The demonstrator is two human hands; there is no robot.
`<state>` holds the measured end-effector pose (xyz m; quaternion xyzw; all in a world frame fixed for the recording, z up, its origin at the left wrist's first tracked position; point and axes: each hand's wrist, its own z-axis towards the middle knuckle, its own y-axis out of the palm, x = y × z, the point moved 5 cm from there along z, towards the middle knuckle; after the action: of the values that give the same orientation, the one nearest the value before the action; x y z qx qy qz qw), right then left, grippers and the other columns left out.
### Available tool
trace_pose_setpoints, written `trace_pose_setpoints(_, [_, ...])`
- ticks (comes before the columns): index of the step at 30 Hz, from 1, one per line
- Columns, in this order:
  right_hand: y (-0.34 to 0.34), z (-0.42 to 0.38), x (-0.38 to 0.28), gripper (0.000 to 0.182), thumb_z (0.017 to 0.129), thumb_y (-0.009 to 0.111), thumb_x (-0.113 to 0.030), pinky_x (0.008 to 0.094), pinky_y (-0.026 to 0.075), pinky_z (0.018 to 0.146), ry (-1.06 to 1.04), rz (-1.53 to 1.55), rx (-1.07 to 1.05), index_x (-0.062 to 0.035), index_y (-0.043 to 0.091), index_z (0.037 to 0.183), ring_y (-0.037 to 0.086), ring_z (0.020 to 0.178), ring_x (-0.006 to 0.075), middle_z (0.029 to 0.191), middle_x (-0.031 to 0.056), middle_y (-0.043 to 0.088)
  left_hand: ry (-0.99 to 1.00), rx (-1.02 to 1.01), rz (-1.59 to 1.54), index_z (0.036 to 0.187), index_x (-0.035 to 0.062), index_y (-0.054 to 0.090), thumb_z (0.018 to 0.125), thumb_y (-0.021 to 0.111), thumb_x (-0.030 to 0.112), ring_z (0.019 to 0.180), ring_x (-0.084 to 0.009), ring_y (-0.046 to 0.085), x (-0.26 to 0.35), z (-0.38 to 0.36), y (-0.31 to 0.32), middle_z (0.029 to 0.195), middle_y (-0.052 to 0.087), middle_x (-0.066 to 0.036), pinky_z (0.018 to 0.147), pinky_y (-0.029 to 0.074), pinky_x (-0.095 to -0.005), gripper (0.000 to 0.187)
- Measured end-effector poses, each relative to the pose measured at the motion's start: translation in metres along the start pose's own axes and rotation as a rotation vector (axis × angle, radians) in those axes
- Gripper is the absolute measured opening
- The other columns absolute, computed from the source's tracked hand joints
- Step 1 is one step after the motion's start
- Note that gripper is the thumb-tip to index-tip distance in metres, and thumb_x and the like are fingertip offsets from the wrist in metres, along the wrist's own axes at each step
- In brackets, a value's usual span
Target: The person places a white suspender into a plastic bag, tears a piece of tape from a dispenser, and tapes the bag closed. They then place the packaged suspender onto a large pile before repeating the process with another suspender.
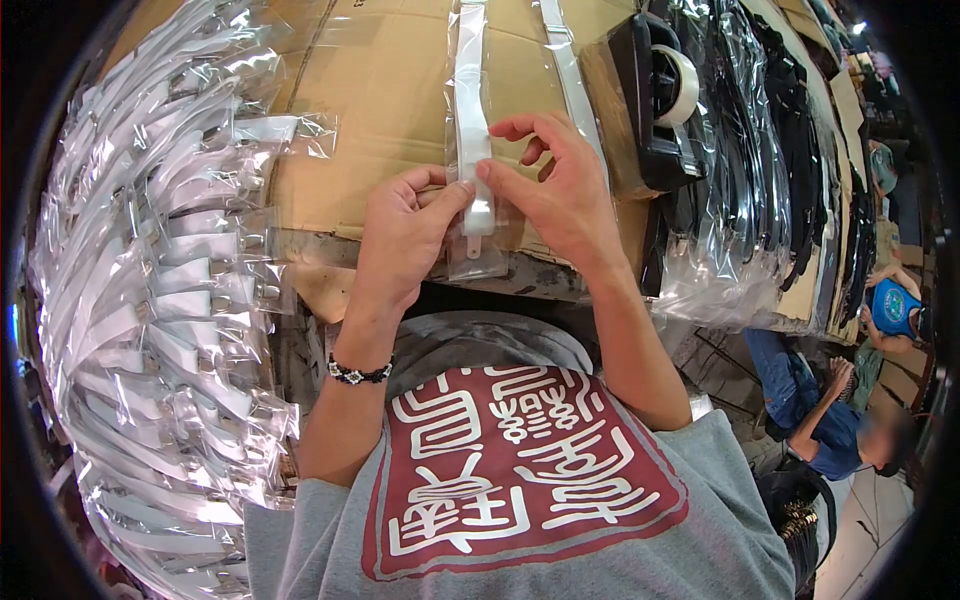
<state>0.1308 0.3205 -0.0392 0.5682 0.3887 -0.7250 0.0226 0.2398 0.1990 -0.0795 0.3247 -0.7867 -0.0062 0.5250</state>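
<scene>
Together, both hands (480, 205) pinch the bagged white strap (472, 130), its long axis running straight away across the cardboard (390, 110).

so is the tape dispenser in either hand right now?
No: the tape dispenser sits untouched on the cardboard, while the left hand and right hand both pinch the bagged white strap.

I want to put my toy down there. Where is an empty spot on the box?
Bare cardboard lies between the bagged white straps on the left and the bagged white strap both hands pinch. The right is crowded: tape dispenser and bagged black straps. The left hand and right hand fill the near edge.
</scene>
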Motion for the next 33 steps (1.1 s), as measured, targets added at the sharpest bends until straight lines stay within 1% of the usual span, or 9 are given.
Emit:
trace_pose_setpoints(9, [0.005,0.006,0.005,0.043,0.082,0.078,-0.029,0.0332,0.049,0.074,0.061,0.034,0.078,-0.002,0.066,0.113,0.055,0.079,0.0184,0.102,0.0076,0.064,0.029,-0.002,0.013,0.097,-0.0018,0.066,0.095,0.067,0.012,0.062,-0.003,0.054,-0.002,0.001,-0.001,0.074,0.066,0.0,0.055,0.046,-0.0208,0.014])
trace_pose_setpoints(11, [0.008,0.008,0.008,0.042,0.082,0.08,-0.025,0.0283,0.048,0.071,0.094,0.069,0.077,-0.0016,0.067,0.114,0.051,0.079,0.0123,0.101,0.0042,0.063,0.024,0.009,0.024,0.096,-0.0016,0.066,0.095,0.067,0.012,0.061,-0.003,0.053,0.002,-0.001,0.001,0.074,0.066,0.001,0.055,0.045,-0.0205,0.014])
trace_pose_setpoints(12, [0.009,0.009,0.009,0.041,0.082,0.081,-0.022,0.0258,0.047,0.07,0.109,0.086,0.077,-0.0014,0.067,0.115,0.05,0.078,0.0093,0.1,0.0025,0.063,0.014,-0.007,0.022,0.1,-0.0008,0.066,0.095,0.067,0.012,0.064,-0.0033,0.056,-0.001,0.0,-0.001,0.078,0.067,0.001,0.057,0.047,-0.0201,0.014])
trace_pose_setpoints(14, [0.01,0.01,0.01,0.04,0.083,0.08,-0.021,0.0253,0.047,0.07,0.123,0.108,0.076,-0.001,0.067,0.114,0.05,0.078,0.0087,0.099,0.0027,0.063,-0.007,-0.041,0.016,0.108,0.0008,0.067,0.095,0.069,0.012,0.069,-0.0038,0.06,-0.008,0.005,-0.007,0.086,0.07,0.0,0.063,0.051,-0.0193,0.017])
trace_pose_setpoints(17, [0.011,0.013,0.014,0.04,0.084,0.08,-0.021,0.0246,0.047,0.069,0.135,0.165,0.086,-0.0005,0.066,0.115,0.05,0.078,0.008,0.099,0.0029,0.063,0.031,0.0,0.04,0.098,-0.0021,0.066,0.095,0.067,0.013,0.06,-0.0034,0.054,0.0,0.001,-0.001,0.076,0.068,-0.001,0.054,0.045,-0.0202,0.015])
trace_pose_setpoints(18, [0.012,0.013,0.016,0.04,0.084,0.079,-0.021,0.0244,0.047,0.069,0.137,0.187,0.091,-0.0004,0.066,0.116,0.05,0.078,0.0078,0.099,0.0029,0.063,0.032,-0.004,0.039,0.098,-0.0021,0.066,0.095,0.067,0.013,0.06,-0.0034,0.054,-0.002,0.002,-0.001,0.076,0.068,-0.001,0.054,0.045,-0.0203,0.015])
trace_pose_setpoints(24, [0.013,0.015,0.016,0.044,0.084,0.08,-0.023,0.0252,0.047,0.068,0.155,0.169,0.083,-0.0018,0.065,0.119,0.051,0.078,0.0081,0.1,0.0035,0.064,0.022,0.006,0.019,0.1,-0.0024,0.066,0.095,0.067,0.013,0.06,-0.0036,0.054,-0.003,0.002,-0.002,0.077,0.068,-0.001,0.053,0.045,-0.0204,0.016])
trace_pose_setpoints(27, [0.008,0.008,0.004,0.056,0.083,0.078,-0.031,0.0331,0.051,0.073,0.121,0.102,0.071,-0.0029,0.059,0.128,0.057,0.08,0.0173,0.108,0.0109,0.064,0.018,0.002,0.024,0.101,-0.0027,0.066,0.095,0.067,0.012,0.061,-0.0042,0.056,-0.002,0.0,-0.004,0.079,0.069,-0.002,0.054,0.046,-0.0208,0.016])
trace_pose_setpoints(33, [0.008,-0.01,0.009,0.068,0.083,0.079,-0.033,0.0362,0.052,0.078,0.158,0.112,-0.011,-0.004,0.052,0.138,0.058,0.085,0.0212,0.116,0.0142,0.062,0.02,-0.04,-0.029,0.104,-0.003,0.066,0.096,0.066,0.011,0.07,-0.007,0.066,0.001,-0.001,-0.001,0.086,0.072,-0.006,0.059,0.053,-0.0218,0.016])
